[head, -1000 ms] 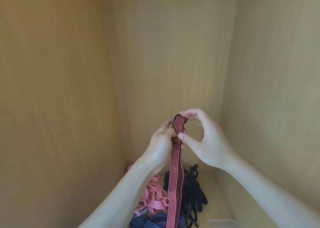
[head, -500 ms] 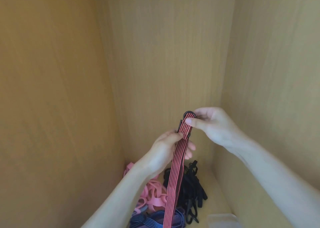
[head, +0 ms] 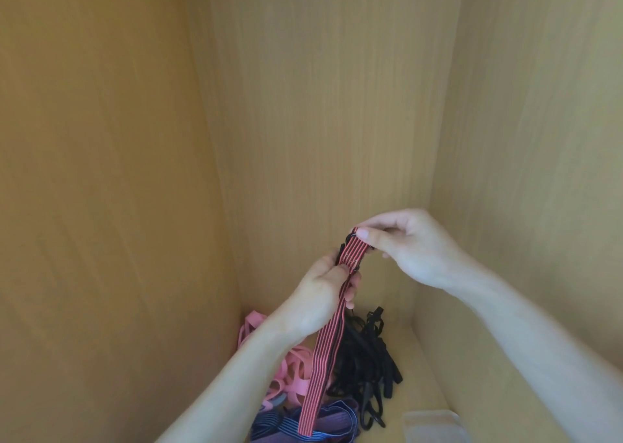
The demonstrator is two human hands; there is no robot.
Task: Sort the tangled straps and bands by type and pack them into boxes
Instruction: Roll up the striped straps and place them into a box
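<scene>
A red strap with black stripes (head: 325,348) hangs down from both hands inside a wooden compartment. My right hand (head: 414,247) pinches its upper end, where a black metal ring sits, between thumb and fingers. My left hand (head: 320,294) grips the strap just below, thumb on its front face. Under the hands lies a tangle: pink bands (head: 286,372) at the left, black straps with buckles (head: 367,358) in the middle, and blue and purple striped straps (head: 323,425) at the bottom.
Wooden walls close in on the left (head: 101,206), back (head: 320,105) and right (head: 539,139). A clear plastic box (head: 435,425) stands on the wooden floor at the lower right, partly cut off by the frame.
My right hand has pulled the ringed end of the strap up and to the right, away from my left hand. The left hand has slid a little lower along the strap.
</scene>
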